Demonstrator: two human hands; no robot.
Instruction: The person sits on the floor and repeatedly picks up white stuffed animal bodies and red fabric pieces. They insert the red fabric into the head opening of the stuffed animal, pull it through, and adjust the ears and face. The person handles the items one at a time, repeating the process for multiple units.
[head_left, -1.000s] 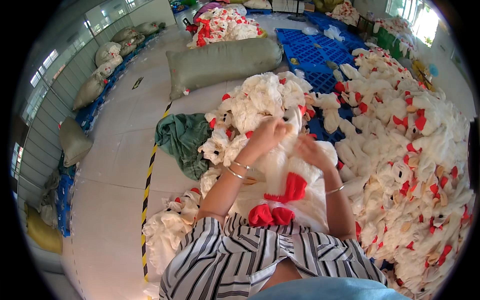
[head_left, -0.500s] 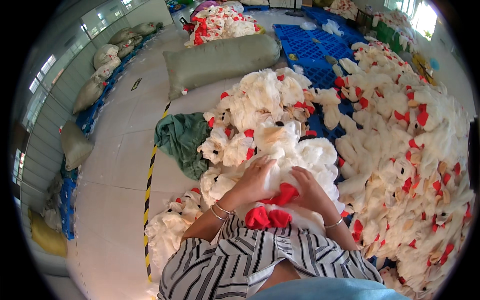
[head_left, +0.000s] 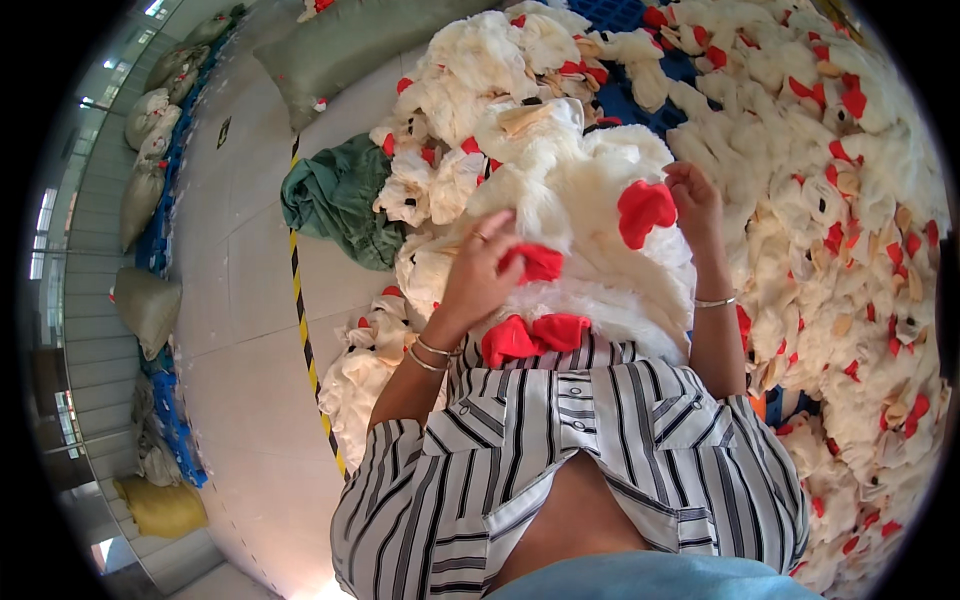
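Observation:
A white furry plush skin [head_left: 590,185], limp and spread wide, lies against my lap. It carries a red fabric piece [head_left: 647,212] on the right, another red piece [head_left: 538,263] near the middle, and a pair of red lobes [head_left: 535,337] at my waist. My left hand [head_left: 482,272] is over the middle red piece, its fingers apart and touching or just above it. Beside the right red piece is my right hand [head_left: 697,203], raised, with loosely bent fingers and nothing visible in them.
More white plush skins [head_left: 480,70] are heaped just beyond, and a large pile [head_left: 800,260] fills the right side. Left of the heap lies a crumpled green cloth [head_left: 345,200]. A stuffed grey-green sack [head_left: 370,50] lies farther off. Yellow-black tape [head_left: 304,340] runs along the floor.
My hands have moved apart from the bunched plush, the right one outward to the right. The skin is now spread flatter, with its red pieces separated. The view has tilted down.

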